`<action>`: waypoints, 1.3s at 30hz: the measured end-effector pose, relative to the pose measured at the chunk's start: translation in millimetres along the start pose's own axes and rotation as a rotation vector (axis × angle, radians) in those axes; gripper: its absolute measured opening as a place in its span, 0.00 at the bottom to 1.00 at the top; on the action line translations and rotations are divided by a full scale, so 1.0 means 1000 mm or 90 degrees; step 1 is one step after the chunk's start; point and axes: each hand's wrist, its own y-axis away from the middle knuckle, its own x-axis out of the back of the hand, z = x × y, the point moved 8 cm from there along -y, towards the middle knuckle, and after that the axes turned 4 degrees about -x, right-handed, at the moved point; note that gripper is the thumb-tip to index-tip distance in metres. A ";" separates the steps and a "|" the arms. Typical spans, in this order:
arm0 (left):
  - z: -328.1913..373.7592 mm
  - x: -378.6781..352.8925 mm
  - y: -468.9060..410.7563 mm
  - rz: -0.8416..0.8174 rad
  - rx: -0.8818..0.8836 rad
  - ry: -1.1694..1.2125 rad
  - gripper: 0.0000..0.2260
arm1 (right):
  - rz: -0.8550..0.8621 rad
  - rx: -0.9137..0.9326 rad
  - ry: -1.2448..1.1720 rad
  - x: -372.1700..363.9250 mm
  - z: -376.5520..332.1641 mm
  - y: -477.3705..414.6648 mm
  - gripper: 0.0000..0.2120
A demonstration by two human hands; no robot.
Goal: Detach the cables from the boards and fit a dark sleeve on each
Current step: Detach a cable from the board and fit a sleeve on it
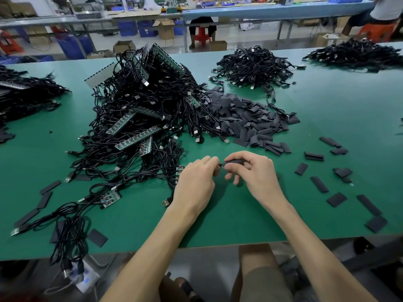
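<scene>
Bare forearms [309, 236]; khaki-grey shorts [261, 284]; dark strapped sandal [185, 288].

board-cable heap [139, 110] left of sleeve pile [246, 118], on table [239, 214].

Counter [327, 110]: green covering, smooth, matt, with a faint sheen toward the far edge.
Cables [139, 101]: black plastic jackets, smooth, slightly glossy.
USB plugs [166, 202]: bright metal shells, reflective.
Boards [135, 139]: green, semi-gloss faces.
Sleeves [246, 118]: dark grey, flat, matt, duller than the cables; exact material cannot be told.
Boxes [165, 29] on the floor: brown cardboard, matt.
Stool [201, 34]: red plastic, glossy.
</scene>
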 end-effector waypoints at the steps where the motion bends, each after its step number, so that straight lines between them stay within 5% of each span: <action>1: 0.001 0.000 0.001 -0.004 -0.002 0.000 0.11 | -0.002 -0.001 -0.009 0.001 0.000 0.000 0.06; 10: 0.002 -0.004 0.003 -0.031 -0.013 0.015 0.08 | -0.043 0.016 -0.004 -0.007 -0.002 0.001 0.07; 22: -0.008 0.014 0.005 0.093 0.043 0.084 0.09 | -0.016 -0.017 -0.074 -0.001 0.004 -0.001 0.07; 39: 0.002 0.002 0.007 0.026 -0.023 -0.016 0.08 | -0.030 -0.012 -0.018 -0.004 0.003 0.001 0.07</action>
